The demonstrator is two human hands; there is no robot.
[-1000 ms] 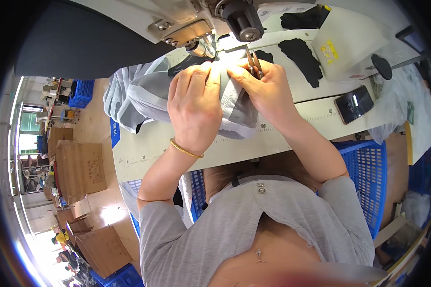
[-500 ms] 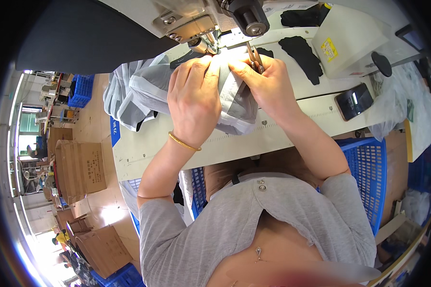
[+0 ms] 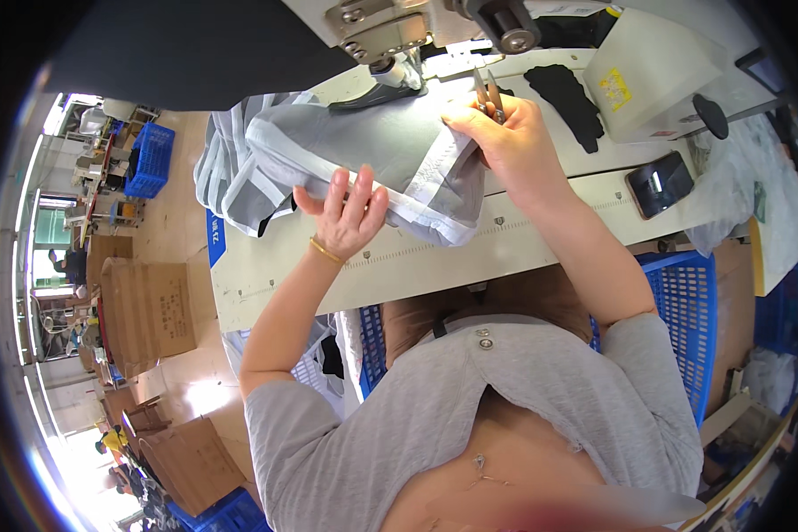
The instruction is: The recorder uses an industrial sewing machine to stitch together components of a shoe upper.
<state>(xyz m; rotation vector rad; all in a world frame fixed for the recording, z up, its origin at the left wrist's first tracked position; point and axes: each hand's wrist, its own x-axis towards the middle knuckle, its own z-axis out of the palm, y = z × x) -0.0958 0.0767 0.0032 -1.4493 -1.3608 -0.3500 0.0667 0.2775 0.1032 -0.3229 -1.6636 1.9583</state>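
A grey shoe upper [image 3: 363, 137] edged with white tape lies under the sewing machine's presser foot [image 3: 397, 75], its near end hanging toward the table edge. My left hand [image 3: 350, 213] is at its near-left edge, palm turned up and fingers spread; the fingertips overlap the white tape, and I cannot tell whether they touch it. My right hand [image 3: 510, 142] is closed around small metal thread snips [image 3: 490, 96], their points upward, while thumb and fingers meet at the upper's right edge. Several similar grey pieces [image 3: 230, 164] lie bunched to the left.
The machine head [image 3: 399, 31] overhangs the work. Black fabric pieces [image 3: 566, 106] and a phone [image 3: 659, 184] lie on the white table [image 3: 328, 293] at right, near clear plastic bags [image 3: 736, 177]. A blue basket [image 3: 678, 310] stands below. Cardboard boxes [image 3: 146, 310] stand on the floor at left.
My left hand has come away from the presser foot, moved toward me and opened with the palm up. My right hand has shifted slightly right, keeping the thread snips. More of the upper shows.
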